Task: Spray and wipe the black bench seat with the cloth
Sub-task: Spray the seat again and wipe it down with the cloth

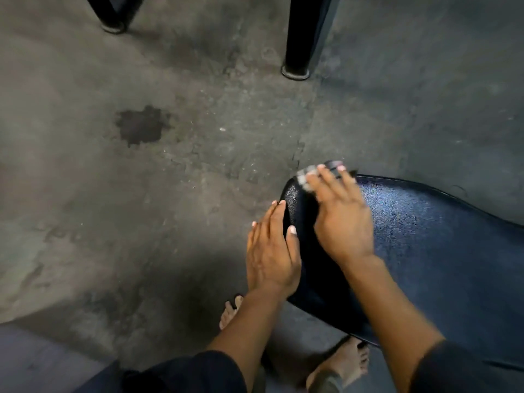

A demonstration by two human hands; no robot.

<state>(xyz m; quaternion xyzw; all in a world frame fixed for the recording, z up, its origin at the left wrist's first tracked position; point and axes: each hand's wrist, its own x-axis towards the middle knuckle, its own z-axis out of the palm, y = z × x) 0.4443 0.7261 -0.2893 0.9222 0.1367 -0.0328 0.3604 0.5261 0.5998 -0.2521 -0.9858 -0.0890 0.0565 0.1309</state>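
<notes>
The black bench seat (425,239) fills the lower right, and its textured surface shines as if wet. My right hand (341,219) lies flat near the seat's far left corner, pressing down a small dark and grey cloth (304,177) that shows only past the fingertips. My left hand (270,251) rests flat against the rounded left end of the seat with nothing in it, fingers slightly apart. No spray bottle is in view.
Stained grey concrete floor (85,180) spreads to the left, with a dark wet blotch (141,127). Two black furniture legs stand at the top (113,21) (296,63). My feet (348,361) are below the seat's near edge.
</notes>
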